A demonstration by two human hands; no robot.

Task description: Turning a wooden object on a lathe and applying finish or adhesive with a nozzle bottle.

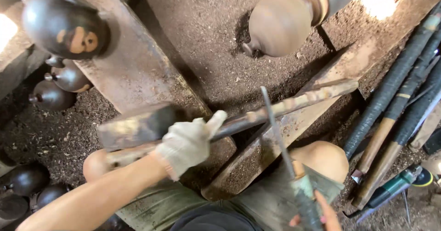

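The gloved left hand (188,141) is clamped around a long iron bar (285,106) laid across the plank's (138,70) near edge for support, while the right hand (317,215) grips a thin rod's (275,130) wrapped handle, tip angled at the turned wooden ball (280,23).

Open sawdust floor left of the round wooden workpiece (279,23) (hand room there); long chisel (285,106) crosses below it, tool handles (399,93) block right.
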